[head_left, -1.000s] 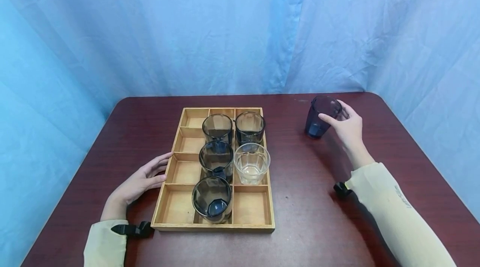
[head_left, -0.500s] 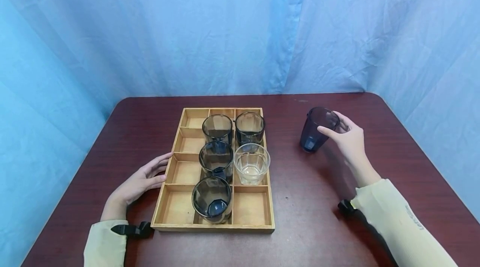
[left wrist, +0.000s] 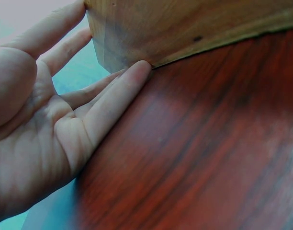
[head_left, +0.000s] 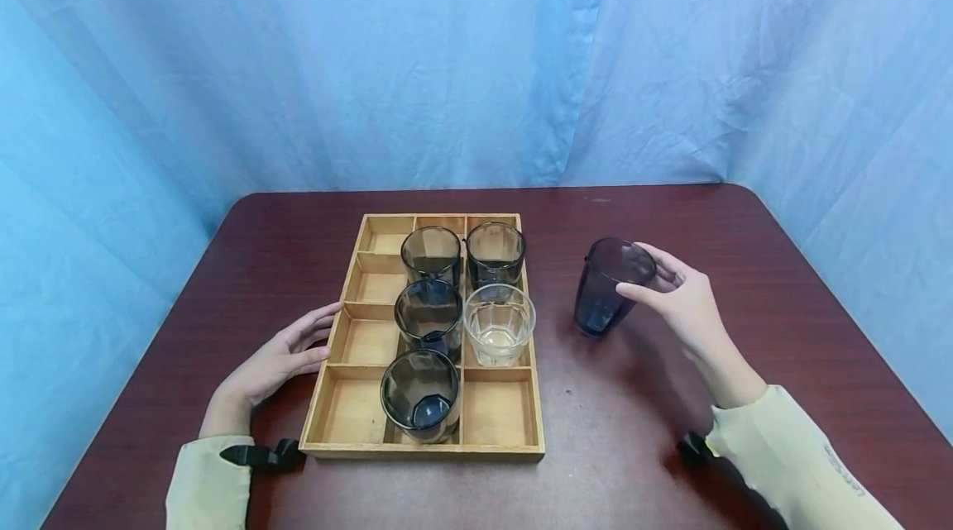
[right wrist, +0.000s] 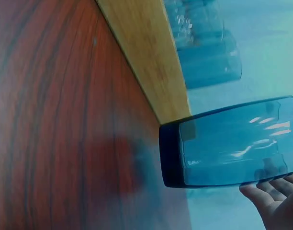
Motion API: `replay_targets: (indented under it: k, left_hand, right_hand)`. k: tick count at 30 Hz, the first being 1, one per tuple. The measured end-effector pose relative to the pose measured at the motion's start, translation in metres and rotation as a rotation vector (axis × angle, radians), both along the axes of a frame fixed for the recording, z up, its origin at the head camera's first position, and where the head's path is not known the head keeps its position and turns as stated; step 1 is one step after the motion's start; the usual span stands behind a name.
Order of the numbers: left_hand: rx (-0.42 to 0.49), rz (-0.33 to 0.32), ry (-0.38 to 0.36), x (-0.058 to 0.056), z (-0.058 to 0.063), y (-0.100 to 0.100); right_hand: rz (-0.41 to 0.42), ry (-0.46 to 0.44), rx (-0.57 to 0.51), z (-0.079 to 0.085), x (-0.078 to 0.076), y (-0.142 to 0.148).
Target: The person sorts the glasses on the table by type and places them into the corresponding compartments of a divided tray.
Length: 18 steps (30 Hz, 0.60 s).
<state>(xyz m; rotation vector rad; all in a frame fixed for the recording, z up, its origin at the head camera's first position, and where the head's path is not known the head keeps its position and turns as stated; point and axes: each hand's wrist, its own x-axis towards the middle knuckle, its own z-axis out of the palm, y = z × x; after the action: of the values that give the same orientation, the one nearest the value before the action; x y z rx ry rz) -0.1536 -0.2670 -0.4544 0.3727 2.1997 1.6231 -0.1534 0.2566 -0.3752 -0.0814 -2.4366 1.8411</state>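
My right hand [head_left: 688, 311] grips a tall, dark bluish drinking glass [head_left: 606, 294] near its rim, thumb on the near side. The glass tilts slightly, its base just above the table to the right of a divided wooden tray [head_left: 500, 408]; in the right wrist view its base [right wrist: 173, 155] overlaps the tray's side wall. My left hand [head_left: 279, 360] rests with relaxed fingers against the tray's left side. In the left wrist view, the fingertips [left wrist: 139, 72] touch the tray's outer wall.
Three smoky glasses stand in the tray's middle column, the front one [head_left: 420, 393] nearest. In the right column, a smoky glass [head_left: 495, 253] stands behind a clear glass [head_left: 500, 323]. Blue curtains [head_left: 417, 59] hang around the dark red table [head_left: 610, 447].
My right hand has brought the dark glass leftward and nearer to the front, closer to the tray. The left hand and the tray have stayed in place.
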Motion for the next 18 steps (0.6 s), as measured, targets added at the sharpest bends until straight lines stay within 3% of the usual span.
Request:
replay_targets:
  k: [8, 18]
  left_hand:
    - [0.0, -0.002, -0.003, 0.0, 0.001, 0.0]
    - [0.027, -0.023, -0.011, 0.0, 0.001, -0.001]
  right_hand:
    - [0.152, 0.117, -0.072, 0.008, 0.013, -0.009]
    - [0.298, 0.18, -0.079, 0.017, 0.028, -0.018]
